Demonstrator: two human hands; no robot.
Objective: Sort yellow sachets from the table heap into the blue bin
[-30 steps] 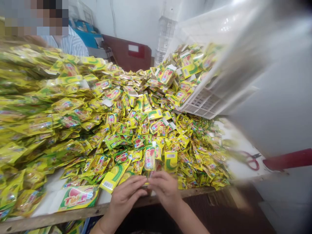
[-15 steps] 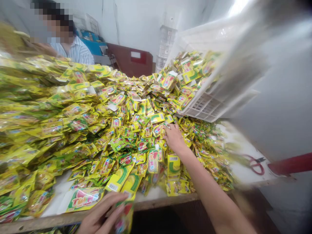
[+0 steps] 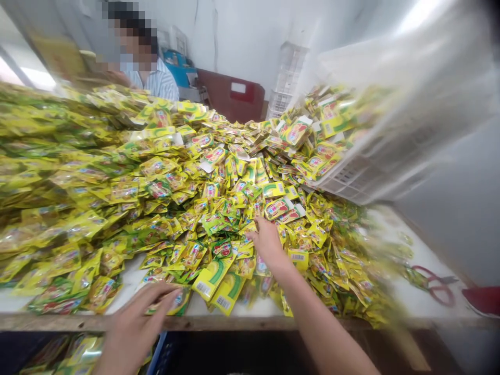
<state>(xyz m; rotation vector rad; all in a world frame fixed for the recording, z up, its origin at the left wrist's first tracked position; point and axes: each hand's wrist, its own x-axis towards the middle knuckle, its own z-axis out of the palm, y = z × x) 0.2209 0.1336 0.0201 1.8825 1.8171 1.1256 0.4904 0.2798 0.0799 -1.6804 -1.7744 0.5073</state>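
Observation:
At the table's front edge, my left hand (image 3: 135, 319) pinches a small flat carton (image 3: 180, 303), yellow and green, between thumb and fingers. My right hand (image 3: 267, 240) reaches into the middle of the pile, its thumb and fingers closed on a small yellow sachet (image 3: 247, 228), partly hidden. Just beyond that hand lie flat printed cartons (image 3: 278, 207) with white open flaps. Two yellow cartons with barcodes (image 3: 228, 292) rest between my hands near the edge. Around them spreads a deep heap of yellow and green sachets (image 3: 156, 190).
A white plastic crate (image 3: 347, 179) lies tipped at the right, cartons spilling from it. Red-handled scissors (image 3: 439, 289) lie on the white tabletop (image 3: 414, 247). A person in a striped shirt (image 3: 158, 80) is behind the heap. Below the edge, a blue crate (image 3: 157, 354) and more packets show.
My left hand has brought its carton up from below the edge to the tabletop. My right hand has drawn back slightly toward me. The camera view has turned left.

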